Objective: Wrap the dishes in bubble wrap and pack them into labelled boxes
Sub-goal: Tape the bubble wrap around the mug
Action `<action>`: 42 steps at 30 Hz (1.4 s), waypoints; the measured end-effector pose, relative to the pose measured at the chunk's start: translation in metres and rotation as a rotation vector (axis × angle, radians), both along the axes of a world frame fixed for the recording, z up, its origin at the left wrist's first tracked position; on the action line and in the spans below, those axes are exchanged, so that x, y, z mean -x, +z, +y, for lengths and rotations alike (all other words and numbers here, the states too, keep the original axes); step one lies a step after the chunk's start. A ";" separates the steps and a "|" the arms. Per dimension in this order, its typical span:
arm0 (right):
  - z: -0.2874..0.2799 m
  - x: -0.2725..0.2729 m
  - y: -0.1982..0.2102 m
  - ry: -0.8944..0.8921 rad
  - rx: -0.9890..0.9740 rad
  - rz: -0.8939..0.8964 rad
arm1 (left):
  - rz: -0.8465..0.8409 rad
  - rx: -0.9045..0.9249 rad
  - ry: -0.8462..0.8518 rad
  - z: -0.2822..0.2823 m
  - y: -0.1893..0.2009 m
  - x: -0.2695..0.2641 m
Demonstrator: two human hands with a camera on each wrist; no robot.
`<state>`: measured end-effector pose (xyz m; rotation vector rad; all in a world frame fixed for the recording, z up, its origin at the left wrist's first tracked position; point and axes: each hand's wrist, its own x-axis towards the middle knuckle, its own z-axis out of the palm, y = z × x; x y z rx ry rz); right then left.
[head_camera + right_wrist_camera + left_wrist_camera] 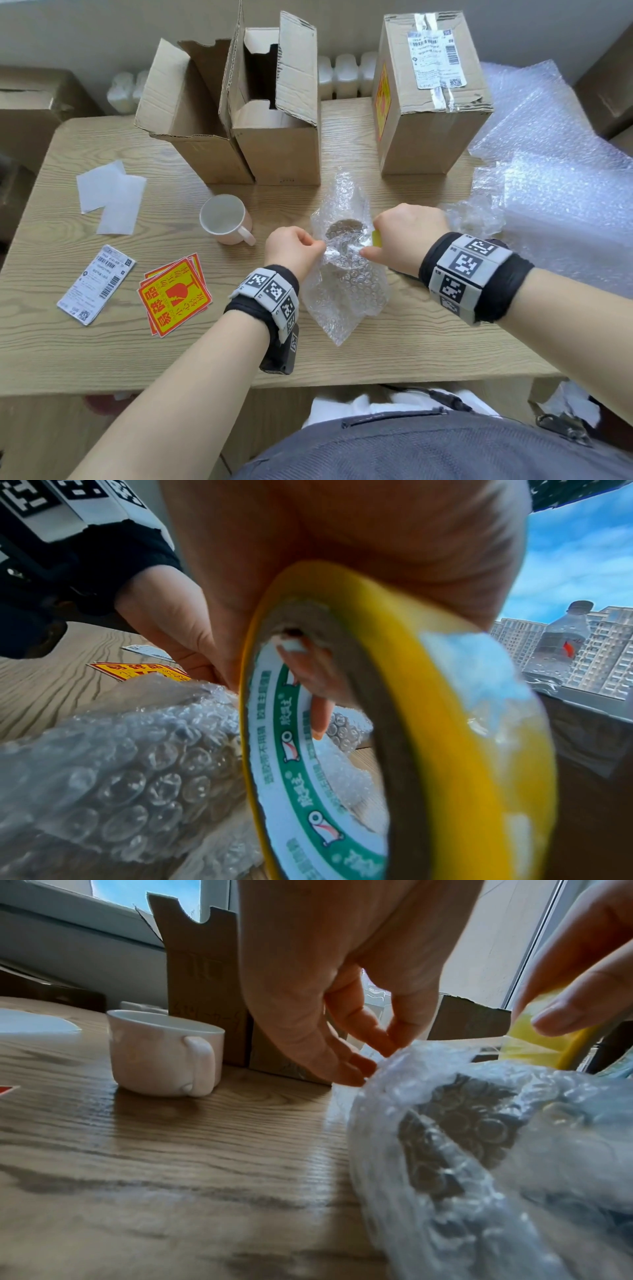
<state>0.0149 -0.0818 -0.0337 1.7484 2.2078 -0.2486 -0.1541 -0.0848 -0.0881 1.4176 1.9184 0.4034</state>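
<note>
Both hands meeting over the bubble-wrapped dish [346, 274] lying mid-counter [102, 353] with its long axis running away from the body, left hand [291, 251] fingers pinching the wrap, right hand [407, 236] gripping the tape roll [428, 723] just beside it

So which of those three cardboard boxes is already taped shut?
The right-hand box, bearing a white shipping label and tape. The two left boxes stand with flaps up.

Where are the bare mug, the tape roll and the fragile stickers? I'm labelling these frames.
bare mug [224, 219]: head view, on its inner wall.
tape roll [455, 723]: right wrist view, on its yellow outer band.
fragile stickers [174, 294]: head view, on the top sticker's yellow face.
</note>
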 end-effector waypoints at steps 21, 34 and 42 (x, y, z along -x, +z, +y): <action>-0.006 -0.025 -0.013 -0.043 -0.027 0.196 | 0.469 0.041 -0.614 -0.049 -0.017 -0.030; 0.015 -0.042 -0.044 -0.180 0.178 0.291 | 0.438 0.101 -0.620 -0.048 -0.019 -0.027; 0.010 -0.032 -0.044 -0.157 0.355 0.347 | 0.435 0.087 -0.615 -0.037 -0.020 -0.021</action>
